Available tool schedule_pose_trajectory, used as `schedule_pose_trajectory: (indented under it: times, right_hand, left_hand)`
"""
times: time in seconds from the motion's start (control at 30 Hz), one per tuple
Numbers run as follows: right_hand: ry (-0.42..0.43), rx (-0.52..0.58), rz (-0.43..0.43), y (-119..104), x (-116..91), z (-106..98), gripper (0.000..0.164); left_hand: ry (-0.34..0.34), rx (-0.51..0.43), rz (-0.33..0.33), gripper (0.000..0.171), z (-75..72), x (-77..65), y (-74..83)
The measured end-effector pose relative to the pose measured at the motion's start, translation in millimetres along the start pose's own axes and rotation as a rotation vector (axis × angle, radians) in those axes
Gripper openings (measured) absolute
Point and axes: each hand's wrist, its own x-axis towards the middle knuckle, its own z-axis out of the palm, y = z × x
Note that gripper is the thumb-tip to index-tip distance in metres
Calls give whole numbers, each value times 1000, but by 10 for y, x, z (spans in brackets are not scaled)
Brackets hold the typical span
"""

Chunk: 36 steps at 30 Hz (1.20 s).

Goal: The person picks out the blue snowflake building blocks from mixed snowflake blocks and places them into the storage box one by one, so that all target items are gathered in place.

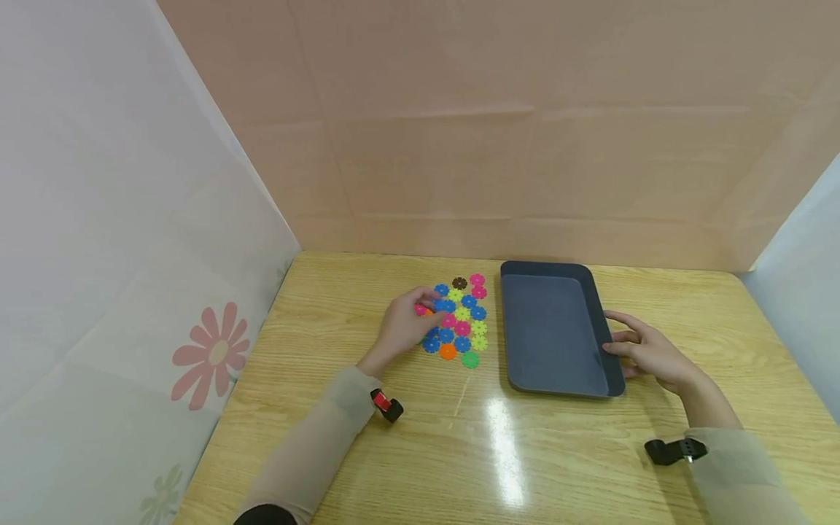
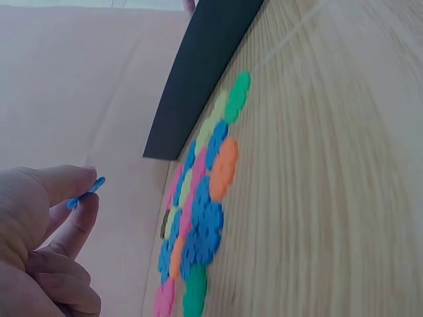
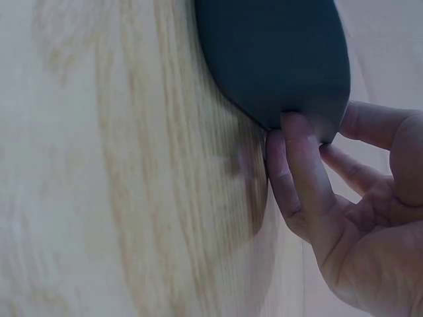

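My left hand [image 1: 408, 321] is raised beside a patch of flower-shaped plastic discs [image 1: 462, 313] on the table. Between its thumb and finger it pinches a small blue flower disc [image 2: 86, 193], seen edge-on in the left wrist view. The patch lies flat, with blue, pink, yellow, orange, green and brown discs close together, partly hidden by that hand. To their right is a dark grey rectangular tray [image 1: 554, 332] with nothing in it. My right hand [image 1: 650, 354] touches the tray's right side, its spread, fairly straight fingertips at the wall and lower edge.
The wooden table [image 1: 564, 459] meets a tan backdrop [image 1: 420, 146] just behind the tray. A white sheet with a printed flower [image 1: 216, 354] hangs along the left side, and a pale panel [image 1: 807, 292] stands at the right.
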Motion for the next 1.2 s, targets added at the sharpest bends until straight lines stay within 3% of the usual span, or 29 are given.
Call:
schedule_pose_trajectory:
  times: [0.43, 0.67, 0.97, 1.2]
  right_hand:
    - [7, 10, 5, 0, -16, 4, 78]
    - [10, 17, 6, -20, -18, 28, 79]
    - [-1, 14, -8, -31, -18, 39, 79]
    - [-5, 26, -7, -19, -27, 27, 79]
  left_hand:
    - [-91, -93, 7, 34, 324, 94, 285]
    - [-133, -97, 54, 28, 529, 125, 473]
    - [-223, -146, 89, 26, 877, 143, 692]
    - [-269, -41, 123, 25, 1142, 148, 867]
